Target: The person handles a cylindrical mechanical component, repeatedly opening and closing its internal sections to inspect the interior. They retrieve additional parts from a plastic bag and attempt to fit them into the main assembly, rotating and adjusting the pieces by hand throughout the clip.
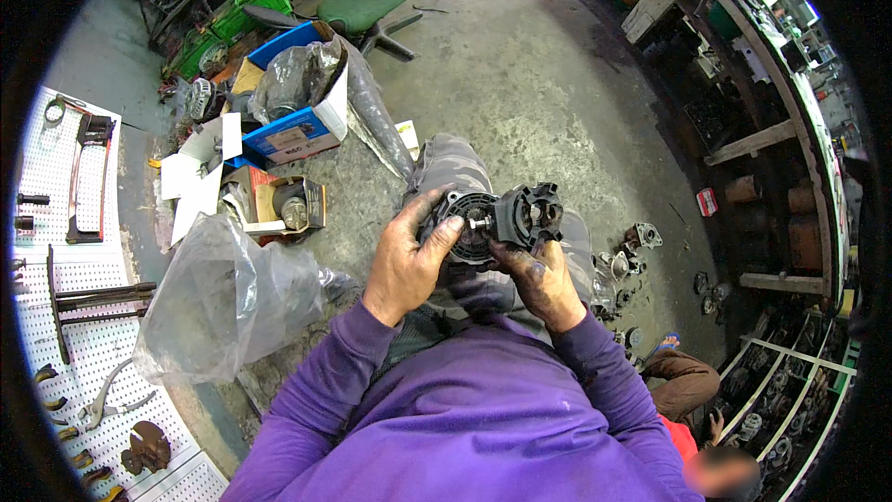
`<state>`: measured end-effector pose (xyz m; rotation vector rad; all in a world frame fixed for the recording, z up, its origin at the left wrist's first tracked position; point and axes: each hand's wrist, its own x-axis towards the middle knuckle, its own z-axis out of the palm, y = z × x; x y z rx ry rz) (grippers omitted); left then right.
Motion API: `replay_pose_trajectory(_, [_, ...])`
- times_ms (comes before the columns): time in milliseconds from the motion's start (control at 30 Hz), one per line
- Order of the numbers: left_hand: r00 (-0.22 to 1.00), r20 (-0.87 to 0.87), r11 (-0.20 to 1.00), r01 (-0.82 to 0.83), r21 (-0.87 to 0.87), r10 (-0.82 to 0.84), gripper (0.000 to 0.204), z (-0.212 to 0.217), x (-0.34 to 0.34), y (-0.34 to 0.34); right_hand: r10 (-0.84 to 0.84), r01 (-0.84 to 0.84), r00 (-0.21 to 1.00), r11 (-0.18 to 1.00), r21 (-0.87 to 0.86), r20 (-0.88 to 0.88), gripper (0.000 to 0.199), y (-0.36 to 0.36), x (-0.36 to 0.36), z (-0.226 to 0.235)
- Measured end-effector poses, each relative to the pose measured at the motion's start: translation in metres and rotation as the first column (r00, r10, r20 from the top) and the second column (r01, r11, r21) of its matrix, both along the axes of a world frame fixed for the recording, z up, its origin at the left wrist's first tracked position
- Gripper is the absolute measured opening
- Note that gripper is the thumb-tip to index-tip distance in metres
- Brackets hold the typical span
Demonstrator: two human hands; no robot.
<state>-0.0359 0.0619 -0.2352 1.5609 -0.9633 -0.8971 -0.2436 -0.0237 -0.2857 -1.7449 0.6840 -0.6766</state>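
Note:
Over my lap, my left hand [413,251] is closed round the side of a round dark alternator [464,244], its thumb pressed on the near face. A short shiny metal shaft [478,223] stands out at the middle of that face. My right hand [542,281] grips a black slotted end cover [528,216] from below, just right of the alternator. The cover is tilted, with its hollow side partly showing. Whether the two parts touch where they overlap, I cannot tell. Both hands are stained with dark grease.
Left of my legs are a large clear plastic bag [228,302], a small open carton [311,204] and a blue box [293,135]. Loose metal parts [613,268] lie on the floor to my right. Another person [683,381] sits at the lower right, near a rack [790,390].

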Motion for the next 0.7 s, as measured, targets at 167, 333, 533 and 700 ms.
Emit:
replay_pose_trajectory(167, [0.974,-0.214,0.996,0.083,0.033,-0.074,0.044,-0.003,0.012,-0.006,0.029,-0.049,0.984,0.993,0.109,0.174,0.030,-0.004,0.007,0.014])
replay_pose_trajectory(333, [0.994,0.053,0.995,0.094,-0.042,-0.091,0.051,-0.007,0.011,-0.003,0.004,0.004,0.999,0.984,0.177,-0.041,0.041,-0.007,-0.001,0.001])
replay_pose_trajectory(533, [0.999,0.040,0.992,0.001,-0.128,0.004,0.064,-0.012,-0.005,-0.002,-0.086,0.105,0.985,0.987,-0.122,0.151,0.037,0.000,0.009,-0.029])
replay_pose_trajectory(700, [0.981,-0.124,0.988,0.154,0.033,-0.149,0.076,-0.014,0.013,-0.007,-0.252,0.145,0.962,0.794,0.590,0.102,0.040,-0.007,-0.001,-0.027])
